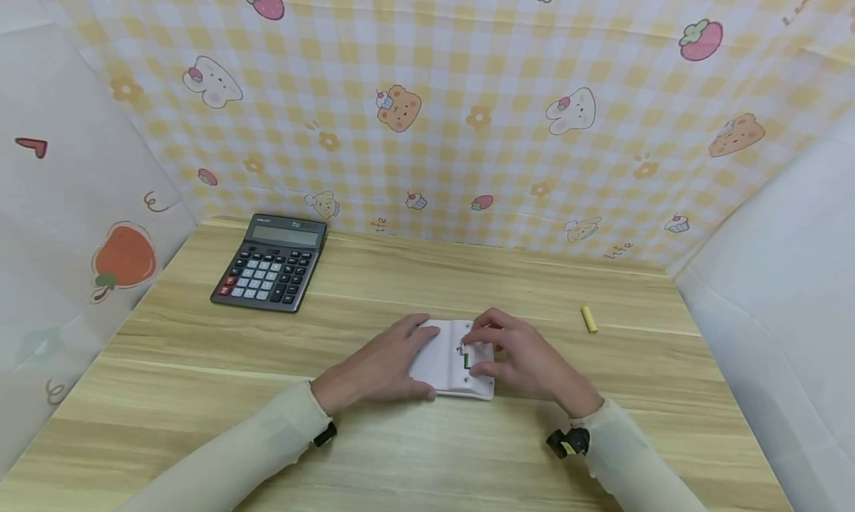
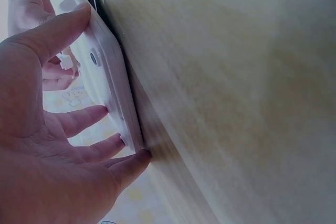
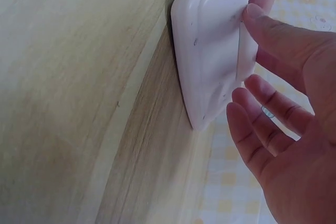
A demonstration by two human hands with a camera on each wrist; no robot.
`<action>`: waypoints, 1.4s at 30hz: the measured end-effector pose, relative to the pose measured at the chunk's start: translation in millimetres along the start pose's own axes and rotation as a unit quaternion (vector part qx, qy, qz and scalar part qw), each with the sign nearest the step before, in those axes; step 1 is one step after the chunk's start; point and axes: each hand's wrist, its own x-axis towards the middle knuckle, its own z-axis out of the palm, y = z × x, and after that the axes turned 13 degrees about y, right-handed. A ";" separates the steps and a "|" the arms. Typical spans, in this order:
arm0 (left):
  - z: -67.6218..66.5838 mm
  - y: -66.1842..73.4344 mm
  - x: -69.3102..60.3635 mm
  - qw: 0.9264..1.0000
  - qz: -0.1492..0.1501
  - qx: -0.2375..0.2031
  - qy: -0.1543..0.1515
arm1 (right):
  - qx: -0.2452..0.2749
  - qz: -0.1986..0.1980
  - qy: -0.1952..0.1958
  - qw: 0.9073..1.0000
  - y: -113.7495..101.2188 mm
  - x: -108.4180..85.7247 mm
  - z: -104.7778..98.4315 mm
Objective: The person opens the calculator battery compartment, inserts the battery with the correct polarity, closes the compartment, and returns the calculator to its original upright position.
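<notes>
A flat white device (image 1: 434, 356), shaped like a desk calculator, lies with its back up on the table; its front is hidden. A raised band with screws runs along its right part. In that band a small battery slot (image 1: 467, 360) shows green inside. My left hand (image 1: 390, 360) grips the device from the left, thumb on the near edge and fingers at the far edge. Over the slot, my right hand (image 1: 524, 352) pinches a small white piece (image 2: 65, 61), seemingly the battery cover, between thumb and fingers. Its other fingers are loosely bent.
A dark grey calculator (image 1: 270, 263) lies at the table's back left. To the right of my right hand is a small yellow battery-like cylinder (image 1: 588, 319). A checked curtain (image 1: 434, 163) hangs along the table's back edge, with white cloth on both sides.
</notes>
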 end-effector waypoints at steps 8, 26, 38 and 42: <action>0.8 -0.4 0.0 1.000 -0.002 -0.001 -0.001 | 0.027 0.003 -0.001 1.000 0.4 -0.8 0.5; -0.2 0.9 0.3 1.000 0.003 0.001 0.001 | 0.023 -0.020 0.016 0.999 3.4 -3.1 2.9; -1.1 2.1 -0.1 1.000 -0.002 -0.001 0.002 | 0.031 -0.031 0.029 0.999 5.5 -4.3 6.1; -0.8 1.9 -0.1 1.000 0.000 -0.001 0.002 | 0.039 -0.027 0.030 0.998 6.0 -4.9 5.9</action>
